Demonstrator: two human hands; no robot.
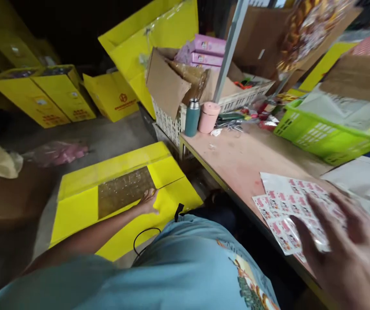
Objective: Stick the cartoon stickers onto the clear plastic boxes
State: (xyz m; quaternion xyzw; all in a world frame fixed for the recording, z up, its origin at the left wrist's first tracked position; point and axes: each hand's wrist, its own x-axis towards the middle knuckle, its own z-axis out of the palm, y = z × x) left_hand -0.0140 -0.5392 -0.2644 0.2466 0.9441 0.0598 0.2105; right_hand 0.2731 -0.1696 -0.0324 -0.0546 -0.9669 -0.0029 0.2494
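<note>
My left hand (147, 202) reaches down to a large yellow carton (175, 193) on the floor, its fingers apart on the top beside a brown, shiny taped panel (123, 189). On the right, my right hand (349, 249) is spread open over sheets of small pink-and-white printed stickers (281, 206), blurred by motion. Whether its fingers touch the sheets I cannot tell. The sheets overlap each other near the front edge of a pinkish worktable (236, 163).
A green bottle (192, 117) and a pink cup (209, 117) stand at the table corner. Behind are a white crate (168, 125) and an open cardboard box (168, 82). A lime-green basket (320, 133) sits right. Yellow boxes (52, 94) and a plastic bag (58, 153) lie left.
</note>
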